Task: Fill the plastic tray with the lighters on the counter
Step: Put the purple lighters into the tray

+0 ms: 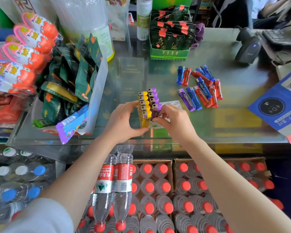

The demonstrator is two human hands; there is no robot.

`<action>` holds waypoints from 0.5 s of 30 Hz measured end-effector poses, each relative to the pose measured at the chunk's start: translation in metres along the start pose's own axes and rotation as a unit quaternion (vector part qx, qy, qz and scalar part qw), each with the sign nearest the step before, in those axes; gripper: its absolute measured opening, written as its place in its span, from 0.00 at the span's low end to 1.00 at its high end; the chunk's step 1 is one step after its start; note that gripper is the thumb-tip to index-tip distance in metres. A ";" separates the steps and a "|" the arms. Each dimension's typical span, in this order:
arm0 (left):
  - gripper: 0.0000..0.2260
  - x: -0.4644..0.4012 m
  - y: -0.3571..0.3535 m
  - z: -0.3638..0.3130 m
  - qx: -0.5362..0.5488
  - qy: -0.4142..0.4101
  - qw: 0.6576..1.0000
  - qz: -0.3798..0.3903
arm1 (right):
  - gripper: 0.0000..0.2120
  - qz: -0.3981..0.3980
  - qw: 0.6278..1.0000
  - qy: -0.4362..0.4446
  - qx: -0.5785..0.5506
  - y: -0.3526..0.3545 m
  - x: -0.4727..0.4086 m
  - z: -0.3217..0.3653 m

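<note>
Lighters on desk: a loose heap of blue, red and purple ones lies flat on the glass, right of the tray and well apart from both hands.
Desk: glass top with packets showing through it; it carries everything named below except the bottles.
Bottles: red-capped water bottles packed in cartons below the desk's near edge; two taller ones stand in front of them.
Snack bin: clear plastic, left of the tray, stuffed with dark green packets.
Tea box: green, at the far side, full of dark sachets.
Scanner: black, on its stand at the far right.
Tray: pale plastic, mid-desk between the hands, its right part bare.
Yellow row: five lighters upright in the tray's left side.
Purple row: four lighters upright, just right of the yellow row.
Left hand: fingers curled against the yellow row's left side, thumb at the tray's near edge, gripping the tray.
Right hand: fingertips pinch the nearest purple lighter.
</note>
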State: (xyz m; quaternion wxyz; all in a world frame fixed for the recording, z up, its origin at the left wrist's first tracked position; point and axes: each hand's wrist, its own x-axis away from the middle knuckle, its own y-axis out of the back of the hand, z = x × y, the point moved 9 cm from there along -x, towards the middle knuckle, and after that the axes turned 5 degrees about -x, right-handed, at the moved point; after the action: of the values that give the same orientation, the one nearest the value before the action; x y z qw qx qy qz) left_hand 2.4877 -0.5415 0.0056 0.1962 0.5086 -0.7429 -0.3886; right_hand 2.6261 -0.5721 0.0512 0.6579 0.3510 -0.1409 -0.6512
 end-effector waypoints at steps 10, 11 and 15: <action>0.29 -0.001 -0.002 0.002 -0.005 0.004 1.000 0.010 | 0.05 0.058 0.998 -0.013 -0.004 -0.003 -0.004 -0.008; 0.29 -0.001 -0.001 0.002 -0.005 0.005 1.000 0.007 | 0.06 0.068 0.998 -0.001 0.009 -0.005 -0.006 -0.005; 0.28 -0.003 -0.003 0.005 -0.007 0.003 1.000 0.008 | 0.08 0.088 0.991 0.034 0.097 -0.016 -0.007 -0.001</action>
State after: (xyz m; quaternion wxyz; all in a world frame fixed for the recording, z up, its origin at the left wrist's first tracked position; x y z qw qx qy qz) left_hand 2.4874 -0.5377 0.0004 0.2053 0.5028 -0.7435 -0.3903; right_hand 2.6137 -0.5640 0.0417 0.6800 0.4217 -0.2111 -0.5614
